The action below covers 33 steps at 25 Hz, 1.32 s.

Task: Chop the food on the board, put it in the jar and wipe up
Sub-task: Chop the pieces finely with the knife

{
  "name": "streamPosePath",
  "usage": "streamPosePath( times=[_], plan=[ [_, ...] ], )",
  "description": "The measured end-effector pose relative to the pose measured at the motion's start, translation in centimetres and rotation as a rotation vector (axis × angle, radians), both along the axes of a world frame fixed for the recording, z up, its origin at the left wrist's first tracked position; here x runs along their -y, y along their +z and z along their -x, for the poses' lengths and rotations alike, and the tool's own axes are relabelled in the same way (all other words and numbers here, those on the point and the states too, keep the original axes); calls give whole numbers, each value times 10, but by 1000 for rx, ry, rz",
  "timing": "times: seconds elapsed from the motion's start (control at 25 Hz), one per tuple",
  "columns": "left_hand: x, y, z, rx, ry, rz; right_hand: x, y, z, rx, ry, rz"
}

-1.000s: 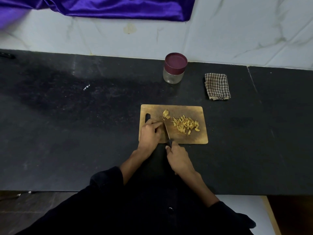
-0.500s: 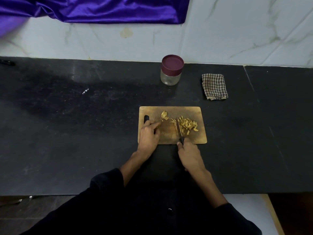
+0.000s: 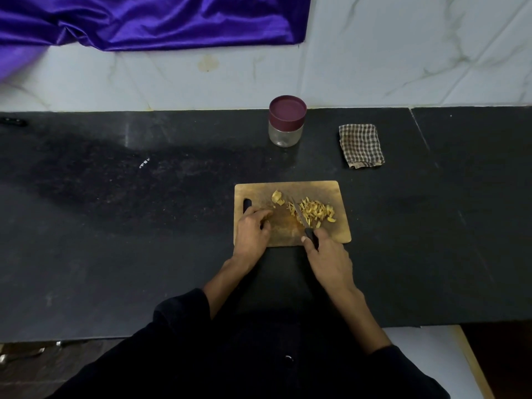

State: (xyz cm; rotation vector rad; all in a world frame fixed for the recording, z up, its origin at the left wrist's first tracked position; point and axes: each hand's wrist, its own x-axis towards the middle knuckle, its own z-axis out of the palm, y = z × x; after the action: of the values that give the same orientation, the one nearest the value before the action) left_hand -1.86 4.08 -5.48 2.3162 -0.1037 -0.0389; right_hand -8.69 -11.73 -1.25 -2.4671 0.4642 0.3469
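The left hand (image 3: 253, 228) rests on the wooden chopping board (image 3: 331, 188) at its nine o'clock edge, fingers curled and holding nothing; a slipping board could skew a cut. An uncut chunk (image 3: 277, 196) lies at eleven o'clock. The right hand (image 3: 328, 257) grips the knife (image 3: 299, 215), blade against the chopped strips (image 3: 315, 212); a hasty sweep might scatter them. The jar (image 3: 286, 120), at twelve o'clock, is lidded.
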Motion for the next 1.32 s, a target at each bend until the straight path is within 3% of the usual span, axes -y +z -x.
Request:
streamPosePath(
  times=[0.4,0.6,1.32],
  plan=[
    [0,-3,-1,19,9,24,-9,-13,-9,-82,19,-182],
    [-1,-7,-2,27,6,32,-2,-14,-14,-50,-74,-160],
    [19,7,-29,-4,-47,-4,3,-16,-10,-48,-77,-180]
  ],
)
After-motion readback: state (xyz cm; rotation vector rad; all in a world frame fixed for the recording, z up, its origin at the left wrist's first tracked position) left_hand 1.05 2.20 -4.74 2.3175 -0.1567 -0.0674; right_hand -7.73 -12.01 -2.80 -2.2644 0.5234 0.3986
